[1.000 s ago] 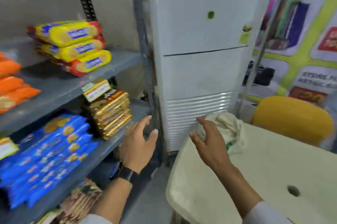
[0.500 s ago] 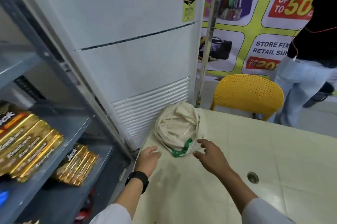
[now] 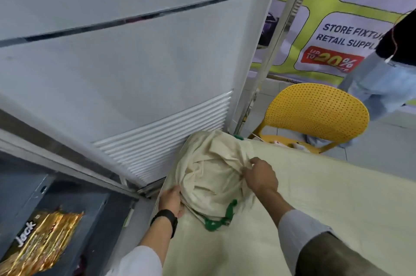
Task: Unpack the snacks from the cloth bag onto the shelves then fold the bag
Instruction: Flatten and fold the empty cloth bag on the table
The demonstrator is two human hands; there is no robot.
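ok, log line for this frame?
stage: bag handling | left hand: gripping bag left side | right hand: pinching bag top | bag: crumpled on table | fold: not done

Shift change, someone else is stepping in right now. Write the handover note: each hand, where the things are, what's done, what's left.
Left hand: gripping the near left edge of the cloth bag.
Right hand: pinching the bag's fabric on its right side.
Bag: crumpled on the cream table, at its far left corner by the white cabinet, green trim toward you.
Done: gold snack packs already lie on the grey shelf at left.
Left: check whether the bag is empty, shelve anything inside, then fold it.
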